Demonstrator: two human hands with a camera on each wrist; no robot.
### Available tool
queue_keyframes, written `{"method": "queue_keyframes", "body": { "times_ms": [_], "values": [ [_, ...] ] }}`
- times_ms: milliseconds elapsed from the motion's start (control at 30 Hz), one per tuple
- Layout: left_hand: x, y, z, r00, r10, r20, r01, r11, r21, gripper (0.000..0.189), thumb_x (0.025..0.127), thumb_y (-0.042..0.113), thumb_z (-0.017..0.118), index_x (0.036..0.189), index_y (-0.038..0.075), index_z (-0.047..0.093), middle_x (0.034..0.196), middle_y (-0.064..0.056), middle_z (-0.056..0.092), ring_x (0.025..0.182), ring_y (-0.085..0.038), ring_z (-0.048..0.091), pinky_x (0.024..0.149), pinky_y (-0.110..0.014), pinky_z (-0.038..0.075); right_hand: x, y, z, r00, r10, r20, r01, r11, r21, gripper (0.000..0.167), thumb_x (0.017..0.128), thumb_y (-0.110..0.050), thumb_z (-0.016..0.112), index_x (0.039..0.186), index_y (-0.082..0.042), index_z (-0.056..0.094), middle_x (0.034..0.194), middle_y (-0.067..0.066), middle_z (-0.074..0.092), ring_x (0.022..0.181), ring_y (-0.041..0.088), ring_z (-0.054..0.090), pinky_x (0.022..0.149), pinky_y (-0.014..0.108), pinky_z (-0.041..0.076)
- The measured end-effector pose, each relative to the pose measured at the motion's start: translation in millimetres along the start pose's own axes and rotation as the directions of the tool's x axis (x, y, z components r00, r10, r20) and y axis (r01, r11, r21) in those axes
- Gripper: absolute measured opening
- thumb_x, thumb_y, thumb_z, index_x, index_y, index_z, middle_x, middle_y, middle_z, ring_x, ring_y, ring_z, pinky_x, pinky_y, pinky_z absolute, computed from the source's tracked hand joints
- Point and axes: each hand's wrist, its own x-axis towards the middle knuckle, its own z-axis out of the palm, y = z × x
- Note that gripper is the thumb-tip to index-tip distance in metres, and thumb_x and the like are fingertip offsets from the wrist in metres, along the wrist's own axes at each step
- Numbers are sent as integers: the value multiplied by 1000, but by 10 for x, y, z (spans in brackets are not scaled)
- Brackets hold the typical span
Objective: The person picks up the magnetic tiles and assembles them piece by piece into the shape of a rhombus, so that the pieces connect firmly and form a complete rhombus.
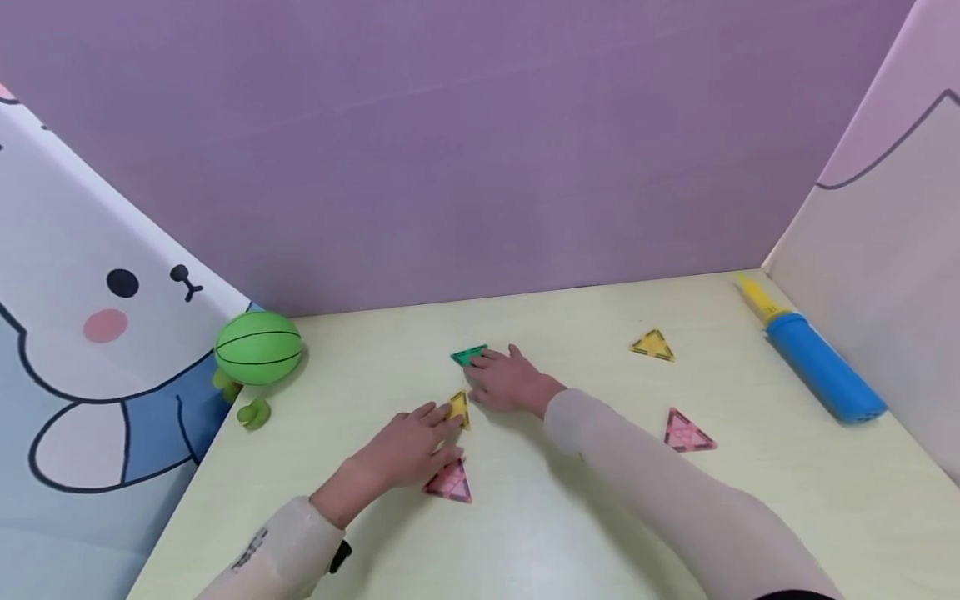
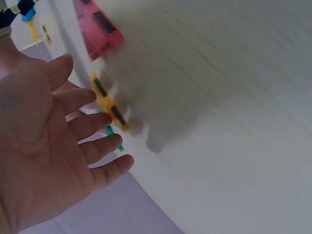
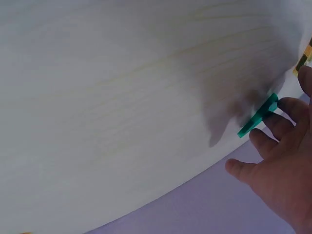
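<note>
My left hand [image 1: 408,446] reaches over the table with its fingers spread loosely. Its fingertips cover part of a yellow triangular magnetic tile [image 1: 459,408], and the thumb lies by the upper edge of a pink triangular tile [image 1: 450,483]. In the left wrist view the palm shows bare, with the yellow tile [image 2: 111,107] beyond the fingers. Farther back, my right hand [image 1: 506,379] has its fingertips at a green triangular tile [image 1: 465,357]. The right wrist view shows those relaxed fingers against the green tile [image 3: 258,117]; firm contact is hard to judge.
Another yellow triangular tile [image 1: 655,345] and a pink one [image 1: 686,433] lie to the right. A blue and yellow hand pump [image 1: 821,362] rests along the right side. At the left edge are a green ball [image 1: 258,347] and a small green toy [image 1: 253,413]. A purple wall [image 1: 480,167] rises behind.
</note>
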Motion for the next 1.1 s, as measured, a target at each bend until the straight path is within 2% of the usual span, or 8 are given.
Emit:
{"method": "queue_keyframes", "body": {
  "times_ms": [300, 567, 700, 800, 867, 933, 1000, 1100],
  "values": [
    [209, -42, -87, 997, -9, 71, 15, 997, -82, 61, 103, 47, 52, 151, 10, 45, 161, -17, 33, 150, -33, 33, 116, -49, 37, -337, 188, 102, 999, -38, -30, 37, 999, -40, 63, 105, -52, 42, 155, -15, 38, 164, 5, 31, 153, 24, 28, 124, 52, 18],
    [500, -72, -121, 994, 8, 110, 6, 992, -126, 61, 104, 45, 49, 152, 9, 42, 163, -18, 28, 152, -35, 28, 120, -50, 31, -827, 242, 169, 997, -70, -31, 69, 997, -21, 62, 103, -53, 45, 153, -16, 42, 163, 5, 34, 151, 26, 31, 123, 57, 20],
    [633, -55, -90, 998, 23, 62, -14, 990, -138, 56, 104, 44, 49, 148, 9, 48, 159, -16, 38, 148, -33, 36, 118, -48, 34, -1108, 255, 230, 993, -107, -51, 106, 994, -9, 59, 103, -52, 47, 150, -17, 46, 160, 4, 39, 149, 26, 35, 121, 58, 23],
    [732, -32, -82, 999, 46, -8, -46, 991, -126, 50, 104, 42, 52, 140, 9, 55, 152, -14, 49, 141, -30, 46, 114, -46, 40, -1285, 289, 265, 990, -126, -70, 126, 992, 8, 57, 102, -50, 49, 148, -17, 49, 157, 4, 44, 148, 25, 38, 120, 59, 24],
    [794, -7, -83, 996, 52, -74, -58, 995, -81, 46, 103, 39, 55, 136, 7, 58, 143, -14, 57, 130, -30, 56, 105, -46, 48, -1365, 319, 284, 987, -134, -93, 134, 991, 0, 55, 102, -48, 52, 147, -17, 51, 154, 4, 48, 146, 25, 41, 119, 60, 26],
    [849, 33, -89, 991, 21, -135, -25, 999, -31, 45, 101, 38, 58, 133, 7, 59, 132, -14, 62, 117, -30, 61, 96, -47, 52, -1406, 349, 295, 982, -129, -140, 129, 992, -14, 52, 101, -44, 55, 144, -15, 54, 149, 5, 53, 141, 26, 46, 117, 61, 30],
    [901, 82, -85, 984, -43, -172, 47, 999, 21, 47, 100, 41, 59, 132, 6, 59, 123, -14, 64, 107, -30, 61, 88, -48, 53, -1409, 374, 303, 974, -112, -199, 106, 994, -40, 48, 99, -41, 59, 140, -14, 58, 142, 6, 58, 135, 27, 51, 114, 61, 34],
    [972, 173, -75, 973, -163, -166, 172, 984, 44, 52, 99, 46, 58, 132, 6, 57, 117, -16, 63, 103, -32, 60, 85, -50, 53, -1365, 397, 324, 959, -85, -269, 68, 995, -73, 44, 97, -38, 64, 133, -13, 62, 132, 7, 63, 126, 27, 55, 110, 61, 38]
  ]
}}
